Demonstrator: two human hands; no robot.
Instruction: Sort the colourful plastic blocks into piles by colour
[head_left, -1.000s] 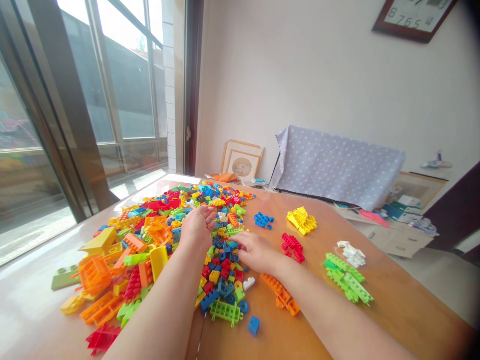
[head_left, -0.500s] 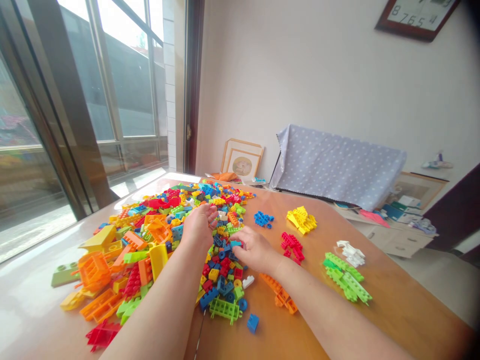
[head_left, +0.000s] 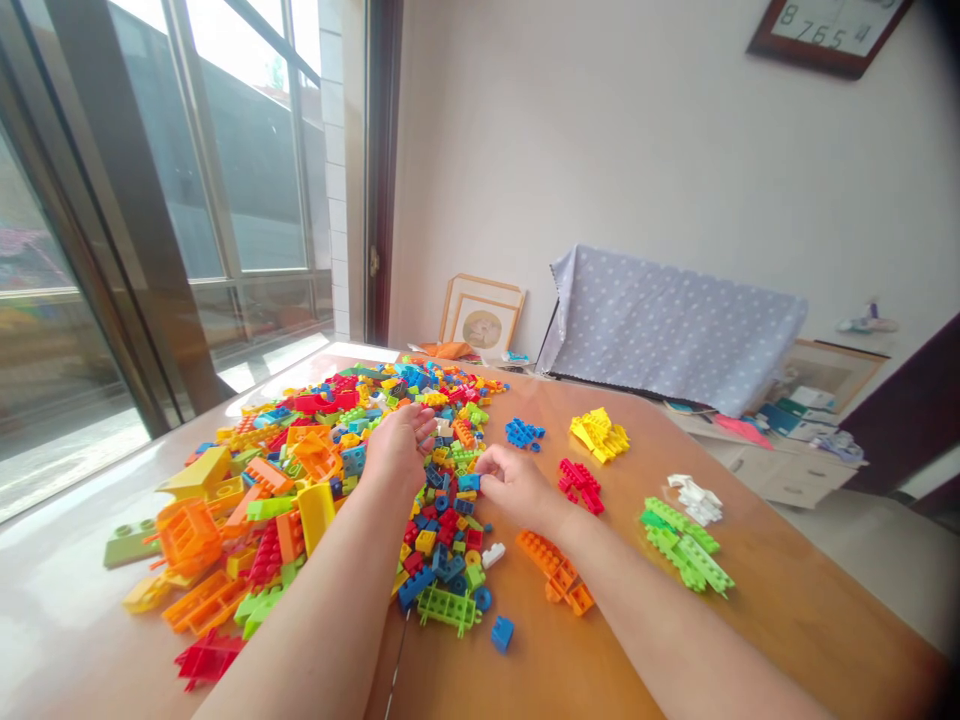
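A big mixed heap of plastic building bricks [head_left: 300,405] covers the left and middle of the table. Over its middle hovers my left hand [head_left: 399,448], its fingers loosely curved and apart, with nothing seen in them. My right hand [head_left: 517,488] is at the heap's right edge, thumb and fingers pinched at a blue brick [head_left: 469,482]. Right of that hand lie small sorted groups: blue bricks [head_left: 523,433], yellow bricks [head_left: 600,434], red bricks [head_left: 580,484], white bricks [head_left: 696,498] and green bricks [head_left: 686,547]. Orange bricks [head_left: 555,572] lie below my right wrist.
A lone blue brick [head_left: 502,634] and a green piece [head_left: 448,608] lie near the front of the wooden table [head_left: 780,600]. Beyond stand a framed picture [head_left: 481,318], a dotted cloth [head_left: 675,325] over a stand, and a drawer cabinet [head_left: 787,480]. Glass windows line the left.
My right hand has drawn back slightly to the right and up, and a blue brick now shows at its fingertips. My left hand has barely moved. The view has shifted a little.
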